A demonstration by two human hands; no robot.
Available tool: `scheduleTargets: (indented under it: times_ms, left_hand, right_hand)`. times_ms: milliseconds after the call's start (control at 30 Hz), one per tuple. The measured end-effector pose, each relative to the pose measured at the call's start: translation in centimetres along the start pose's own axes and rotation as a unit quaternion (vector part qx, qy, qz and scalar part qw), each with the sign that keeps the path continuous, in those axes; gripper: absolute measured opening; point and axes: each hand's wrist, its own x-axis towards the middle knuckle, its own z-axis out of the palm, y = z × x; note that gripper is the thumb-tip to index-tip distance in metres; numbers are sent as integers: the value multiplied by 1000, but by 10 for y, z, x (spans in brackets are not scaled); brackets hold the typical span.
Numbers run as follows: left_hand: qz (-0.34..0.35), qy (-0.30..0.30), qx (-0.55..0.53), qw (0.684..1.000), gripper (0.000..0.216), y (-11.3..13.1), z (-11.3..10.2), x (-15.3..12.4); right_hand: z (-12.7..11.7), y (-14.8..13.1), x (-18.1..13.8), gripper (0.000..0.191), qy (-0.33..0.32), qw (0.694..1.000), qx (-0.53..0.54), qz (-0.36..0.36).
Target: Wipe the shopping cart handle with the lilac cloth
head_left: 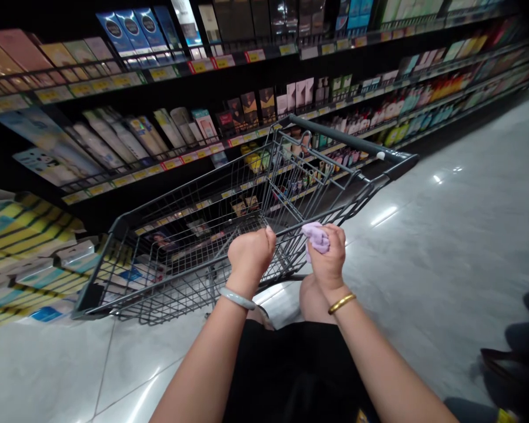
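Observation:
A grey wire shopping cart (pixel 158 305) stands sideways in front of me, its handle (pixel 335 130) at the upper right. My left hand (pixel 250 255), with a pale bangle at the wrist, is closed at the cart's near top rim; its fingertips are hidden on the far side, and the rim runs into the fist. In my right hand (pixel 330 258) is a crumpled light purple cloth (pixel 316 236), squeezed between the fingers and thumb. This hand is close to the same rim, right of the left one. A gold bangle circles that wrist.
Long store shelves (pixel 264 53) with boxes, bottles and price tags run behind the cart. Stacked packages with yellow-and-black stripes (pixel 22 252) are at the left, close to the cart's end. Glossy grey floor (pixel 445 264) stretches to the right. Dark blurred shapes appear at the lower right.

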Motion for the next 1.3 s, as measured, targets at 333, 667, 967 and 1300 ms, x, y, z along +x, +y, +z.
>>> scheduleTargets:
  times_ms: [333,667,967,1300]
  left_hand:
    - [-5,-13,4,1000,64,2,-2,-1]
    - [1,-14,10,1000,65,2,-4,-1]
    - [-6,-15,11,1000,66,2,-3,-2]
    - [-1,-3,7,1000,65,1,-1,-2]
  right_hand:
    - [9,18,-41,28,-60,998,8,7]
    - [20,21,-53,25,-103,995,8,14]
    - [24,2,-48,30,-81,996,31,29]
    - [28,-14,-68,37,-181,982,41,32]
